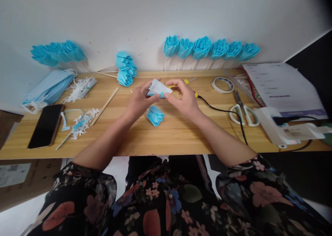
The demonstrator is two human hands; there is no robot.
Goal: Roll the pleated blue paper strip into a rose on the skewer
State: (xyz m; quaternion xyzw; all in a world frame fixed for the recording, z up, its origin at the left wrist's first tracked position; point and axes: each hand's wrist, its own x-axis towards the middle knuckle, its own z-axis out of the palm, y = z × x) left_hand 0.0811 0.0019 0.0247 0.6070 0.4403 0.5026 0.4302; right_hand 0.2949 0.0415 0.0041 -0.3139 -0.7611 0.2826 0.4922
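A small white and blue piece of fabric (pixel 158 87) is held up over the middle of the table between both hands. My left hand (pixel 141 99) pinches its left side between thumb and fingers. On its right corner, my right hand (pixel 183 99) has its thumb and fingertips closed. Just below the hands, a small blue fabric flower (pixel 155 116) lies on the wood. Behind my right hand is a yellow-handled tool (pixel 186 81), partly hidden, with a black cord.
Blue flowers on sticks (pixel 202 48) lean against the wall, with more at left. Masks (pixel 49 89), a phone (pixel 46 127), white scraps (pixel 80 89) and wooden sticks (pixel 105 106) lie left. Tape (pixel 222 85), scissors (pixel 243 111), a power strip (pixel 272 127) and papers (pixel 282 87) are right.
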